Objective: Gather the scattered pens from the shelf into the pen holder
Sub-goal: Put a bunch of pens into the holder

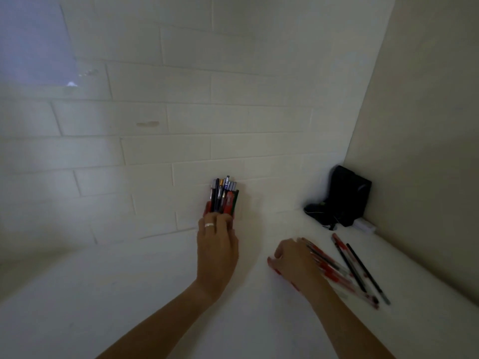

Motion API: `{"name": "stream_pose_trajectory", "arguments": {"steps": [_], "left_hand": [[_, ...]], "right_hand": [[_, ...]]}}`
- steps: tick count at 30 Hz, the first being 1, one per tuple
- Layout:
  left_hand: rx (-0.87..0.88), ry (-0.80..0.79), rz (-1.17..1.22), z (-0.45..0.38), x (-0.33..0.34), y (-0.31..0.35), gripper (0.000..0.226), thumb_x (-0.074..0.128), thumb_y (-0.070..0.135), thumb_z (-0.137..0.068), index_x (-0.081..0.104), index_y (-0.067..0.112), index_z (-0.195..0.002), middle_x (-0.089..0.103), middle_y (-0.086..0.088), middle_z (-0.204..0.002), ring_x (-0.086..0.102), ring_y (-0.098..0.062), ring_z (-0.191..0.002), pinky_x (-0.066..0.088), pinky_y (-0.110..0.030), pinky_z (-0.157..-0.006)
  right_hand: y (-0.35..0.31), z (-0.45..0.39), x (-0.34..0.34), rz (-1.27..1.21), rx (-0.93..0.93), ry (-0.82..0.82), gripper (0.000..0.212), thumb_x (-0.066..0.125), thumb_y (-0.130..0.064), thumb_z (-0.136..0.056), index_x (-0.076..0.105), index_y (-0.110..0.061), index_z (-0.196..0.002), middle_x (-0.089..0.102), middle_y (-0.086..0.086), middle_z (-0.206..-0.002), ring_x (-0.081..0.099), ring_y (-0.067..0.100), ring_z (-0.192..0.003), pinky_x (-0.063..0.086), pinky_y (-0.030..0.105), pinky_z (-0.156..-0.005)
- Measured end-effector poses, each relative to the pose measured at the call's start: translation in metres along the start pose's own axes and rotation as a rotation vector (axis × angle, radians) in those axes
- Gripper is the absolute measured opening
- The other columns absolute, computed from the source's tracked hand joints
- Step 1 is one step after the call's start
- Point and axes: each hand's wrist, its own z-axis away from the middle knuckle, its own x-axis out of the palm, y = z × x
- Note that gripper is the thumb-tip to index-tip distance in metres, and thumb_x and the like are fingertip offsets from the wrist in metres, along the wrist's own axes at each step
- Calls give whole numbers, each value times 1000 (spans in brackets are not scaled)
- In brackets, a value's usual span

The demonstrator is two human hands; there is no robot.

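The left hand [217,244] curls round the small red pen holder [207,209], full of upright pens, at the back edge of the white shelf [103,294] by the tiled wall. The right hand [295,260] lies on a blurry bunch of thin red and black plastic pens [352,265] near the right edge, but I cannot tell if it grips any. The pens look light, stiff and slippery, likely best pinched mid-barrel; the holder is mostly hidden.
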Motion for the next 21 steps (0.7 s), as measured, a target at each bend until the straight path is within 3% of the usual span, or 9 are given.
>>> {"name": "stream_pose_trajectory", "arguments": {"steps": [4,6,8,9,11,14,16,18,21], "left_hand": [[-15,-264,80,24,18,14,22,56,2,-87,59,15,-105,56,0,-105,53,-13,-93,48,-21,-78],[-169,-444,119,32,25,21,17,54,8,-91,62,14,-104,63,-3,-101,60,-16,-88,48,-21,-75],[-354,-638,206,34,28,28,18,54,15,-92,70,10,-97,72,-6,-94,69,-20,-85,53,-26,-76],[-423,-726,287,34,28,31,21,55,17,-91,74,9,-90,76,-6,-89,72,-20,-82,56,-29,-78],[-585,-826,577,35,29,35,21,58,15,-91,77,5,-90,77,-10,-86,74,-22,-80,60,-37,-84],[-830,-790,877,35,24,39,15,64,-2,-90,68,-14,-98,70,-24,-92,70,-33,-84,62,-41,-81],[-900,-727,811,36,25,37,12,70,-3,-84,66,-11,-92,68,-30,-94,71,-41,-86,62,-45,-80],[-912,-709,753,35,26,35,14,76,0,-79,69,-8,-88,71,-33,-98,72,-45,-88,60,-52,-84],[-928,-741,768,36,25,37,24,79,0,-77,68,-14,-94,71,-31,-93,73,-44,-87,60,-54,-84]], "right_hand": [[5,12,13,42,-6,5,28,61,-42,-93,62,-16,-82,68,3,-76,66,18,-70,57,29,-71],[7,15,14,-18,-35,32,31,60,-43,-92,69,-16,-82,72,3,-77,69,17,-73,57,29,-69],[8,17,10,-157,-54,42,29,63,-40,-92,75,-16,-84,75,2,-79,67,12,-69,50,16,-60],[9,18,6,-224,-79,42,24,65,-37,-91,77,-17,-86,76,0,-81,64,7,-67,45,9,-57],[15,19,-1,-326,-141,-2,15,66,-27,-91,77,-21,-84,75,-3,-81,62,2,-66,49,11,-62],[23,24,-12,-499,-140,-60,23,60,-16,-94,72,-24,-76,73,2,-76,71,16,-66,62,37,-72],[32,25,-15,-423,-96,54,19,60,-16,-95,73,-12,-83,74,9,-88,73,26,-75,57,26,-68],[43,25,-15,-222,-32,195,23,64,-24,-92,67,-12,-72,75,7,-103,71,24,-86,51,25,-69],[49,28,-10,-126,-1,121,24,73,-33,-86,61,-16,-74,73,6,-109,66,17,-87,48,25,-69]]}}
